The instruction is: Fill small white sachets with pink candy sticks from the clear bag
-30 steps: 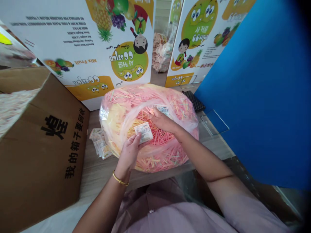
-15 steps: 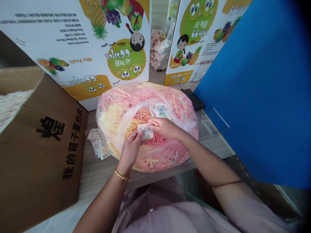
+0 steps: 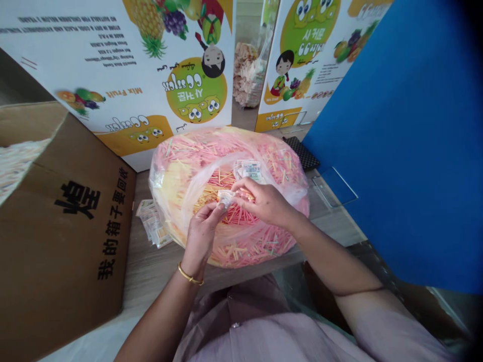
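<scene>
Sachet (image 3: 225, 196) sits in left grip (image 3: 204, 225), touching right grip (image 3: 268, 202).

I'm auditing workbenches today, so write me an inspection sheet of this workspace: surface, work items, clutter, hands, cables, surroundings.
Surface: wood-look tabletop, partly covered.
Work items: open plastic bag of pink and yellow sticks; small packets lying on them.
Clutter: loose packets left of the bag; black patterned item behind its right side.
Hands: left hand pinches a packet; right hand holds sticks at it.
Cables: nothing seen.
Surroundings: cardboard box left, printed cartons behind, blue panel right.
</scene>
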Available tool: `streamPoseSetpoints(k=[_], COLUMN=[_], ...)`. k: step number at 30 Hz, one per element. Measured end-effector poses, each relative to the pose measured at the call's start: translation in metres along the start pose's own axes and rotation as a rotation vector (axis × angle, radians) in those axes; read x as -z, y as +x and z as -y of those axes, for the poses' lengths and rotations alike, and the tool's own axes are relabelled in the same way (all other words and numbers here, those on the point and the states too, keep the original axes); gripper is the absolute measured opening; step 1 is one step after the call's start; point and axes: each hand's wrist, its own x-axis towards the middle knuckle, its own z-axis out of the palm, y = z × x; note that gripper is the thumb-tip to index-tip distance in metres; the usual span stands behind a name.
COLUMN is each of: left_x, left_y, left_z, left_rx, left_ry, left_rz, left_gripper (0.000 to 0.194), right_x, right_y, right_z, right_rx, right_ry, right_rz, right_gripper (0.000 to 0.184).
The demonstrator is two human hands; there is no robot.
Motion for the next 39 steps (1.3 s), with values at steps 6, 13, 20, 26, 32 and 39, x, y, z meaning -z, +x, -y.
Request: streamPoseSetpoints(k=[6, 13, 20, 26, 32, 39], left_x=[0.002, 0.000, -0.005, -0.004, 0.000, -0.004], left_y=[-0.003, -0.007, -0.008, -0.009, -0.008, -0.008], left_z=[0.002, 0.005, 0.002, 0.005, 0.008, 0.004], left_rx=[0.002, 0.046, 0.068, 0.074, 0.050, 0.059], left_ry=[0.075, 0.000, -0.032, 0.034, 0.100, 0.074], left_rz=[0.029, 0.034, 0.006, 0.016, 0.036, 0.040], left_gripper=[0.028, 0.031, 0.030, 0.031, 0.035, 0.033], right_x=[-0.009, -0.012, -0.003, -0.016, -0.021, -0.027], right_y=[0.003, 0.011, 0.028, 0.034, 0.032, 0.036], right_z=[0.003, -0.017, -0.006, 0.015, 0.019, 0.009], right_rx=[0.039, -0.008, -0.047, -0.040, -0.067, -0.041], right_ry=[-0.290, -0.049, 0.806, 0.633, 0.695, 0.725], right_rz=[0.170, 0.196, -0.150, -0.242, -0.394, -0.186], right_gripper=[0.026, 0.019, 0.062, 0.071, 0.067, 0.062])
